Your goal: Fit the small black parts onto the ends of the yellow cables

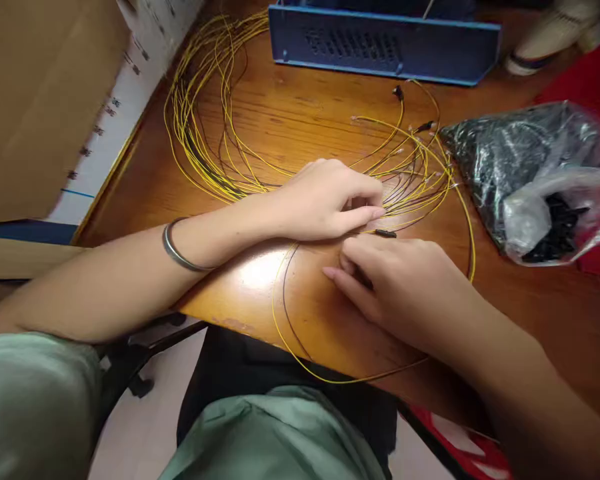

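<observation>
My left hand rests over yellow and dark wires, its thumb and index fingertip nearly together on wires at the edge of the bundle. Which strands it pinches is partly hidden. Just below those fingertips lies a small black connector on a yellow wire. My right hand is beside it, fingers curled and thumb apart from the index finger, with nothing visible between them. To the right, the wire ends fan out, some with black connectors. One yellow wire loop hangs over the table's front edge.
A blue perforated metal panel stands at the back of the wooden table. A clear plastic bag of black parts sits at the right on something red. Cardboard borders the left side. A pale cylindrical object is at the back right.
</observation>
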Motion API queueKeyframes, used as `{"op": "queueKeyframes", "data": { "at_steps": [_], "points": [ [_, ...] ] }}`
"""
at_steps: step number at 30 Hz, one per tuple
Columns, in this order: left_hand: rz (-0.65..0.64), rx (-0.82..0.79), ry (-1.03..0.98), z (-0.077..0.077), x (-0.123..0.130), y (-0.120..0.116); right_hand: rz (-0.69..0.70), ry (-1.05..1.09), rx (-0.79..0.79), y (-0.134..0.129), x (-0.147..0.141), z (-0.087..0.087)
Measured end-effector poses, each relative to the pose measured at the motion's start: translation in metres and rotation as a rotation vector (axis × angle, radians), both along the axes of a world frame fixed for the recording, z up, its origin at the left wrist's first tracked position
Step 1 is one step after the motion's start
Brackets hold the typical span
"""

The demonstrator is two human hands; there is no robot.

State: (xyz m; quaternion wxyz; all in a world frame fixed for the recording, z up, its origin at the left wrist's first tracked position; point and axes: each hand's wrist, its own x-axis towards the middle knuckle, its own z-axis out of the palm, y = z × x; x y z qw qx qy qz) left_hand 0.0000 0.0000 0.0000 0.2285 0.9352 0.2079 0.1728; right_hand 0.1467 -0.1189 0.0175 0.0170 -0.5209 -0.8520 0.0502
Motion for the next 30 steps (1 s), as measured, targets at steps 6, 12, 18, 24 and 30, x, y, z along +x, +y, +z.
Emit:
{"op": "queueKeyframes", "data": {
  "at_steps": [6, 12, 18, 24, 30],
  "points": [
    [0.005, -0.018, 0.008, 0.0016, 0.0006, -0.0017, 0.002, 0.007, 0.002, -0.0023, 0.0018, -0.0005],
    [0.011, -0.05, 0.01, 0.0026, 0.0009, -0.002, 0.007, 0.005, 0.028, -0.0042, 0.0023, 0.0002],
    [0.024, -0.081, 0.005, 0.0034, 0.0012, -0.0026, 0.013, -0.008, 0.019, -0.0045, 0.0028, 0.0013],
    [0.02, -0.097, 0.01, 0.0054, 0.0012, -0.0032, 0.006, -0.022, 0.018, -0.0045, 0.0017, 0.0026],
    [0.031, -0.09, 0.028, 0.0068, 0.0019, -0.0043, 0.022, -0.024, 0.024, -0.0048, 0.0024, 0.0034]
  ]
}}
